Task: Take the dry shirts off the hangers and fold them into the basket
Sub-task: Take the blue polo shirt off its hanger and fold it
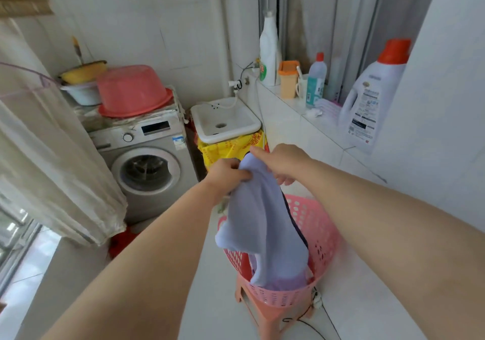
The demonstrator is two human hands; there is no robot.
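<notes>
A pale lavender shirt (258,224) hangs from both my hands over the pink perforated basket (319,234). My left hand (225,175) is shut on the shirt's top left edge. My right hand (279,161) pinches the top right edge, fingers curled under the cloth. The shirt's lower end droops inside the basket, which sits on a small pink stool (265,313). A white garment (52,156) hangs on a clear plastic hanger (31,76) at the left.
A grey washing machine (147,161) with an upturned red basin (132,90) stands ahead on the left. Beside it is a white sink (225,119). Detergent bottles (372,95) line the tiled ledge on the right. A black cable (309,322) lies by the stool.
</notes>
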